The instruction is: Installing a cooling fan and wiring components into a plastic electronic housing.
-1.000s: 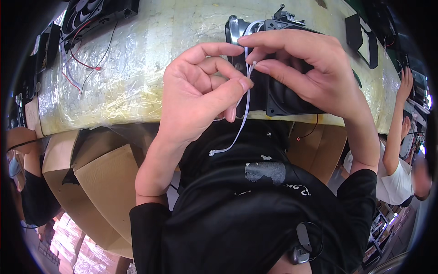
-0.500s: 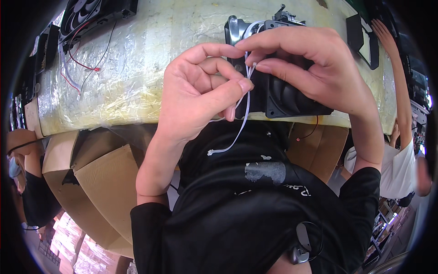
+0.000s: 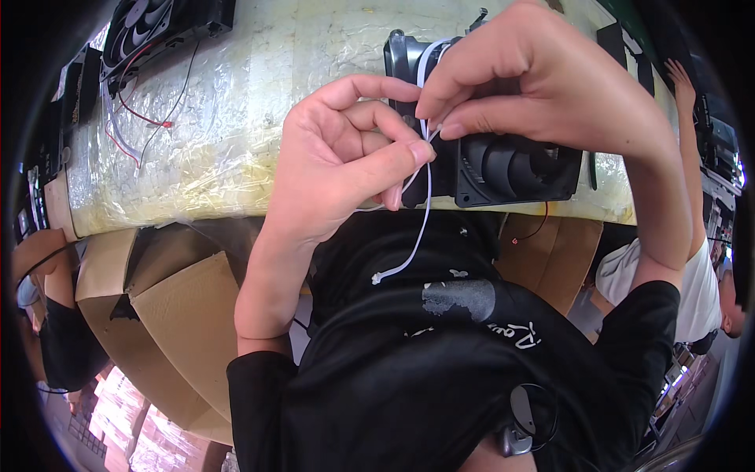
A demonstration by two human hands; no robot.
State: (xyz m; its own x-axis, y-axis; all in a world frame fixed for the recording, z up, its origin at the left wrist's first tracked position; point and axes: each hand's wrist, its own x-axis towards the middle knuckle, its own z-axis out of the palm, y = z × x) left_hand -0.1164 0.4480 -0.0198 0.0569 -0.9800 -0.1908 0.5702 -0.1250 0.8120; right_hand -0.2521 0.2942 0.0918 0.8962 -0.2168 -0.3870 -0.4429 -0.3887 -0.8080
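White cables [image 3: 429, 185] run between my two hands above a black fan assembly [image 3: 515, 169] at the table's near edge. Thumb and fingers of my left hand [image 3: 346, 157] are closed on them. My right hand [image 3: 511, 86] pinches the cables just above, its fingertips close to the left index finger. One cable dangles below the left thumb and ends in a small white connector [image 3: 377, 278] in front of my black shirt. Further up, a white loop of cable [image 3: 429, 63] passes over the dark housing. My right hand hides part of the assembly.
Another black fan unit [image 3: 161, 35] with thin red and black wires lies at the far left of the plastic-wrapped table [image 3: 236, 126]. Open cardboard boxes [image 3: 185, 315] stand below the edge. At the right, another person's hand [image 3: 681, 82] reaches past a black frame [image 3: 625, 47].
My right hand has turned and shifted slightly, its wrist rising to the right. The hanging connector has swung a little right. My left hand has stayed nearly still.
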